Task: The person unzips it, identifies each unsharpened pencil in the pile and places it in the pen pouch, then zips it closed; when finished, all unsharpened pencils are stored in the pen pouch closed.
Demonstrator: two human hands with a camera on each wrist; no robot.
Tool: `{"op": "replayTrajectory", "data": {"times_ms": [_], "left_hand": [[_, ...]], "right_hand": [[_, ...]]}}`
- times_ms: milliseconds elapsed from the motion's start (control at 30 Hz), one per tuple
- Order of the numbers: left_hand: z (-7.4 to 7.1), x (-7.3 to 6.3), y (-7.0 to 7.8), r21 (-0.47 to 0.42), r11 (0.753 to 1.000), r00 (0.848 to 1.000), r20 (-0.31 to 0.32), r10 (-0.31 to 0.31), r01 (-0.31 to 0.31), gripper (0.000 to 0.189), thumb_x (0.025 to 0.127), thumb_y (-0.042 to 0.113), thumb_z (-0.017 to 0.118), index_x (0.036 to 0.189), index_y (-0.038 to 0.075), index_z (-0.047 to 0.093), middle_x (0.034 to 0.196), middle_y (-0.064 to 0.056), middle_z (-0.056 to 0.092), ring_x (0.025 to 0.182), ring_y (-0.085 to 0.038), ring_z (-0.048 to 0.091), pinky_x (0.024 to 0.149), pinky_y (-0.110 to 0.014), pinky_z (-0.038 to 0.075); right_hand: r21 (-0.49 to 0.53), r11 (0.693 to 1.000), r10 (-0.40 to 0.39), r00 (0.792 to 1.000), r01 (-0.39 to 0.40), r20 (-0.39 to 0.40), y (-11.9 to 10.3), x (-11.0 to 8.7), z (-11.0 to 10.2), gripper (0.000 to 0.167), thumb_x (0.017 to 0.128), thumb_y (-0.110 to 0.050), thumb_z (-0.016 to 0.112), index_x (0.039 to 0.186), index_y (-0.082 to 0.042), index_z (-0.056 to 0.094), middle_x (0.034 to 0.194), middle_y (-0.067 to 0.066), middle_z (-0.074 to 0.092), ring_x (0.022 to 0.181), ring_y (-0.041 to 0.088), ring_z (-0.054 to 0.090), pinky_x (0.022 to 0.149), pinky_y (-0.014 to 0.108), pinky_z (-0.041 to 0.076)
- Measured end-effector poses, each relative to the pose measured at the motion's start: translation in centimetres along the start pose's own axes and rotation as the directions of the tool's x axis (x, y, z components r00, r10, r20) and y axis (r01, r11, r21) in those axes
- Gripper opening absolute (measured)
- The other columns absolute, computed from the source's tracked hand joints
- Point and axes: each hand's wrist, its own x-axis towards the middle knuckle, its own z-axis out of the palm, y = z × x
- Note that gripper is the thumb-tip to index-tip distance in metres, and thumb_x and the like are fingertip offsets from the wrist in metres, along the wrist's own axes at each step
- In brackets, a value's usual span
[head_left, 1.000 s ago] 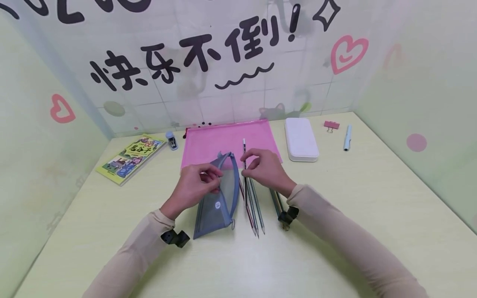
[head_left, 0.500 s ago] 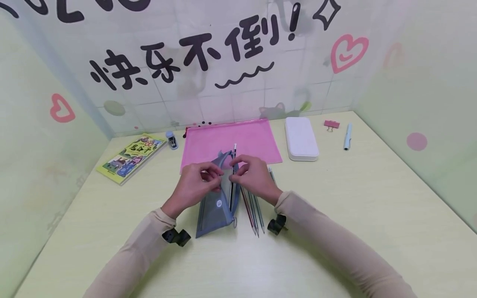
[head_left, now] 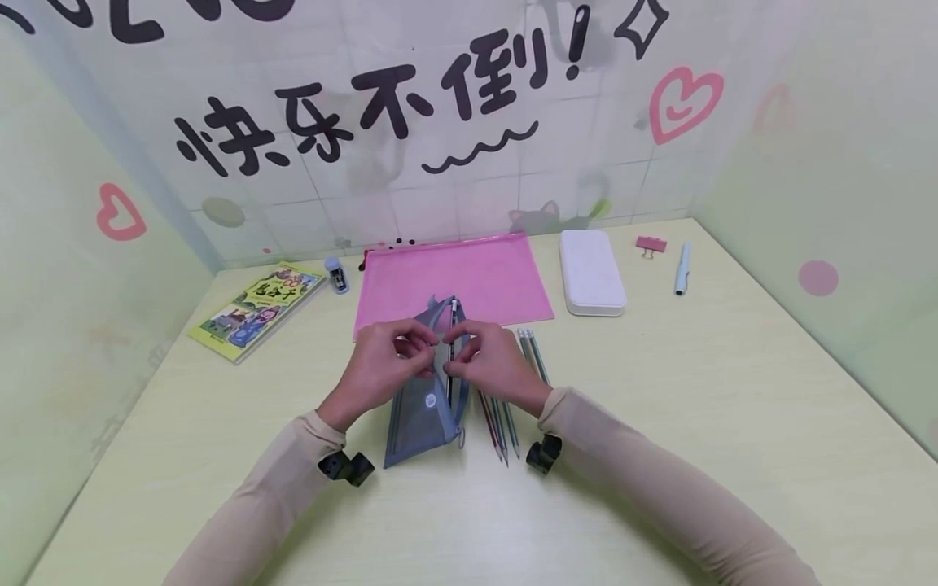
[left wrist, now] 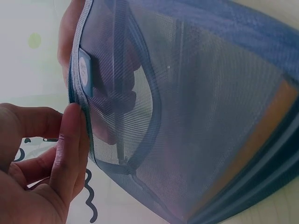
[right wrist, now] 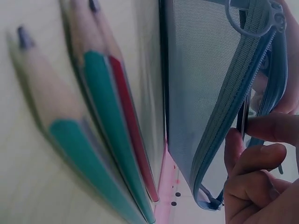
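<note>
My left hand (head_left: pixel 384 362) pinches the open zipper edge of a blue-grey mesh pencil case (head_left: pixel 416 425), as the left wrist view also shows. The right hand (head_left: pixel 498 362) pinches a dark pencil (head_left: pixel 450 384) between thumb and forefinger. This pencil stands within the case's opening, its pale end up and its lower part behind the zipper edge. Through the mesh (left wrist: pixel 187 107), the left wrist view shows long shapes inside. Beside the case, partly under my right forearm, lie several pencils, among them a red pencil (right wrist: pixel 133 126) and a green pencil (right wrist: pixel 88 158), tips toward me.
Behind the case lies a flat pink zip pouch (head_left: pixel 454 277). Farther right are a white box (head_left: pixel 592 273), a pink binder clip (head_left: pixel 651 244) and a light blue pen (head_left: pixel 683 268). At left sit a booklet (head_left: pixel 256 313) and a small blue-capped container (head_left: pixel 337 275).
My right hand has carried the dark pencil left, from above the loose pencils into the case's opening, and lowered it. The left hand stays on the case's edge.
</note>
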Motion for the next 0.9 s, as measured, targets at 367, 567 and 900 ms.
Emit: {"op": "replayTrajectory", "data": {"times_ms": [367,567,900], "left_hand": [[0.0,-0.2,0.1,0.008,1.0,1.0,0.001,-0.004,0.004,0.017,0.09,0.001,0.064,0.104,-0.003,0.071,0.089,-0.015,0.071,0.069,-0.015,0.068,0.062,-0.026,0.062],[-0.1,-0.1,0.2,0.009,1.0,1.0,-0.008,-0.003,0.004,0.015,0.089,0.001,0.064,0.102,-0.001,0.072,0.089,-0.015,0.07,0.069,-0.015,0.067,0.061,-0.025,0.062],[-0.2,-0.1,0.0,0.031,1.0,1.0,-0.013,-0.004,0.004,0.015,0.089,0.001,0.064,0.101,0.0,0.072,0.089,-0.014,0.071,0.07,-0.015,0.067,0.062,-0.024,0.062]], "right_hand": [[-0.107,0.993,-0.04,0.999,0.04,-0.001,0.0,0.3,-0.6,0.031,0.086,-0.009,0.073,0.116,-0.006,0.067,0.082,0.008,0.072,0.063,0.014,0.063,0.053,0.024,0.053],[-0.182,0.982,-0.054,0.997,0.043,-0.054,0.9,0.2,-3.6,0.023,0.086,-0.014,0.073,0.107,-0.006,0.07,0.086,0.009,0.072,0.073,0.016,0.065,0.057,0.026,0.053],[-0.331,0.944,-0.015,0.999,-0.002,-0.048,3.5,-0.6,-8.1,0.013,0.086,-0.017,0.073,0.095,-0.008,0.07,0.082,0.007,0.068,0.071,0.017,0.059,0.059,0.026,0.048]]}}
